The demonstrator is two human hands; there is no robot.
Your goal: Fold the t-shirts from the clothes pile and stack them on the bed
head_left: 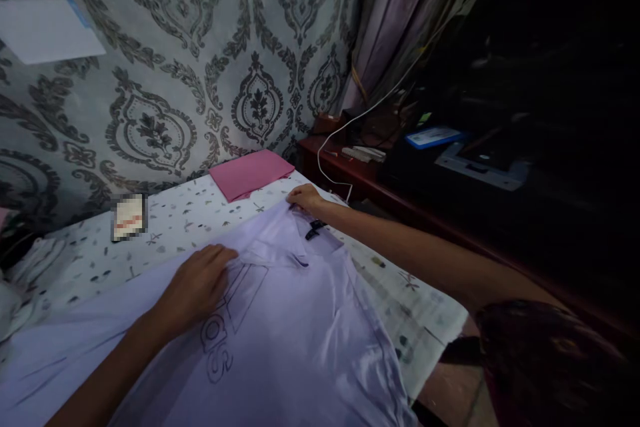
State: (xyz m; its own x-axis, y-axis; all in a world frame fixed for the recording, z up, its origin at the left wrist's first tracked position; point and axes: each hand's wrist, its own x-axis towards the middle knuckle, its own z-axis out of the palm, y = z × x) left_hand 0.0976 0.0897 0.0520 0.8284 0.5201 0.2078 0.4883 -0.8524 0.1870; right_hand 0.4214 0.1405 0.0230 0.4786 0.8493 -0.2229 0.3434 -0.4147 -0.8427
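Note:
A pale lilac shirt (pixel 300 327) with dark outlined lettering lies spread over a white patterned cloth (pixel 170 233). At its far edge, close to the collar and a black tag (pixel 314 229), my right hand (pixel 305 197) pinches the fabric between closed fingers. My left hand (pixel 203 280) is on the shirt's left part, beside the printed design, its fingers bent together over the fabric; its fingertips are partly hidden in the folds.
Beyond the shirt lies a folded pink cloth (pixel 253 175), with a blurred small item (pixel 129 217) to its left. A dark red wooden surface (pixel 360 173) with a white cable (pixel 370 109) stands on the right, beside a patterned wall (pixel 200 80).

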